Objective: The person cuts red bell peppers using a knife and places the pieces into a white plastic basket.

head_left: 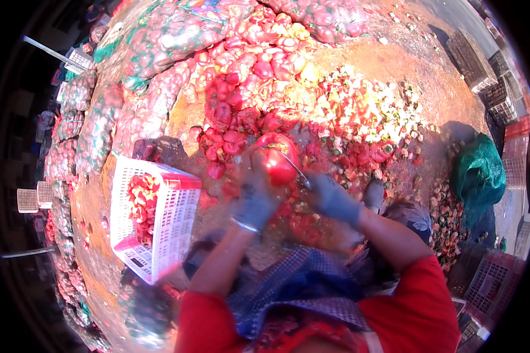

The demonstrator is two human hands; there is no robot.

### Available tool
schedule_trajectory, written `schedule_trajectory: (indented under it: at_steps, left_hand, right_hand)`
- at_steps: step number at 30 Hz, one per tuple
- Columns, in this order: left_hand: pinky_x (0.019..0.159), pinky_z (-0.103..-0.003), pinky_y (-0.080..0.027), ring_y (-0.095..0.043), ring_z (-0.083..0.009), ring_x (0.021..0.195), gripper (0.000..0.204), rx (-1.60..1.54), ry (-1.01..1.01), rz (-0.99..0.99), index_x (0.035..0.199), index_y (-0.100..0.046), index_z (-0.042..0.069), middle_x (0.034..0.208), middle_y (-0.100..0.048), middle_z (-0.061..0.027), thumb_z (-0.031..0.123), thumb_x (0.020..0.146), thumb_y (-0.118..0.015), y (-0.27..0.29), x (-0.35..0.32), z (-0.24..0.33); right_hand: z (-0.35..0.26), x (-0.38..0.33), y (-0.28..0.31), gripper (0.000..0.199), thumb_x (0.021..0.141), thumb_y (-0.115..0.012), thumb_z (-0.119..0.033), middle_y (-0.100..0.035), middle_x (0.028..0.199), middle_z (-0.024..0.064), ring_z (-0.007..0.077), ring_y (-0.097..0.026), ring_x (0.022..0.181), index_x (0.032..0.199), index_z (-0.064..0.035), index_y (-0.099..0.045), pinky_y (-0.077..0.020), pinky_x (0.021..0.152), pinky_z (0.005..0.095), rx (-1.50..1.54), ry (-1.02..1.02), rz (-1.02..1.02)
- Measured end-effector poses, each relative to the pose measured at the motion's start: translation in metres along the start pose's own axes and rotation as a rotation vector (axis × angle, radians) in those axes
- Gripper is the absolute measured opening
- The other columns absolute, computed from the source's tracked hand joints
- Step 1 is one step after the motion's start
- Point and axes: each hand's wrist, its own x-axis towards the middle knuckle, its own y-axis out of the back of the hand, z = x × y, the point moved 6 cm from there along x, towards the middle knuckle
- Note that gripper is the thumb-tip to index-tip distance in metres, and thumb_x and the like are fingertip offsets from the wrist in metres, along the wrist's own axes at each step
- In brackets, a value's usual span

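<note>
My left hand [255, 199], in a grey-blue glove and slightly blurred, is closed around the left side of a large red bell pepper [281, 169]. In my right hand [334, 200], gloved alike, is a small knife [299, 171]. Its thin blade reaches across the pepper's top near the stem end; how deep it goes I cannot tell. Whole red peppers [234, 141] lie heaped just beyond my hands. Farther right spreads a pile of pale cut-off cores and stems [374, 106].
To my left stands a white plastic crate [181, 220] with red pepper pieces [142, 203] inside. Filled mesh sacks [176, 38] line the far left side. A green mesh sack [480, 170] sits at the right, with stacked crates [471, 59] beyond. My shoe [373, 193] is near the trimmings.
</note>
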Motion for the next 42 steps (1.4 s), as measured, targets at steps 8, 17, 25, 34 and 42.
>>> schedule_trajectory:
  at_steps: [8,17,25,34,42]
  left_hand:
    - [0.094,-0.050,-0.043,-0.049,-0.0423,0.109,0.082,0.125,-0.015,0.162,0.127,-0.038,-0.001,0.119,-0.047,-0.0233,0.022,0.064,-0.084,0.009,-0.002,-0.025]
    - [0.096,-0.042,-0.048,-0.054,-0.0286,0.114,0.084,-0.731,0.325,0.004,0.135,-0.031,-0.003,0.127,-0.047,-0.0191,0.018,0.072,-0.081,0.015,-0.003,-0.026]
    - [0.094,-0.045,-0.049,-0.057,-0.0359,0.111,0.086,-0.194,0.089,-0.029,0.136,-0.031,-0.006,0.123,-0.051,-0.0234,0.023,0.073,-0.081,0.018,-0.009,-0.028]
    - [0.086,-0.047,-0.049,-0.058,-0.0401,0.101,0.089,-0.134,-0.134,-0.079,0.130,-0.039,-0.004,0.113,-0.054,-0.0219,0.029,0.062,-0.085,-0.007,-0.013,0.001]
    - [0.089,-0.044,-0.047,-0.055,-0.0375,0.106,0.084,-0.164,-0.126,-0.229,0.130,-0.042,-0.003,0.119,-0.051,-0.0211,0.023,0.060,-0.081,-0.021,-0.034,0.001]
  right_hand:
    - [0.016,-0.021,-0.011,0.038,0.083,-0.061,-0.020,-0.064,0.089,0.0243,0.0405,-0.064,0.086,0.114,-0.0008,-0.051,-0.0485,0.075,0.0481,-0.199,0.149,0.090]
    - [0.033,-0.016,0.003,0.038,0.080,-0.064,-0.020,-0.064,0.081,0.0213,0.0397,-0.065,0.080,0.111,-0.0028,-0.051,-0.0488,0.069,0.0488,-0.337,0.186,0.073]
    - [-0.007,-0.004,0.031,0.059,0.083,-0.073,-0.033,-0.064,0.108,0.0237,0.0352,-0.065,0.100,0.127,0.0009,-0.052,-0.0513,0.083,0.0411,0.065,0.160,0.214]
    - [-0.026,-0.002,0.042,0.091,0.074,-0.079,-0.032,-0.049,0.138,0.0267,0.0345,-0.054,0.124,0.146,0.0019,-0.033,-0.0439,0.103,0.0403,-0.093,0.287,0.115]
    - [-0.014,-0.005,0.033,0.090,0.073,-0.078,-0.016,-0.051,0.138,0.0207,0.0312,-0.056,0.122,0.149,-0.0065,-0.031,-0.0471,0.099,0.0386,-0.137,-0.001,-0.104]
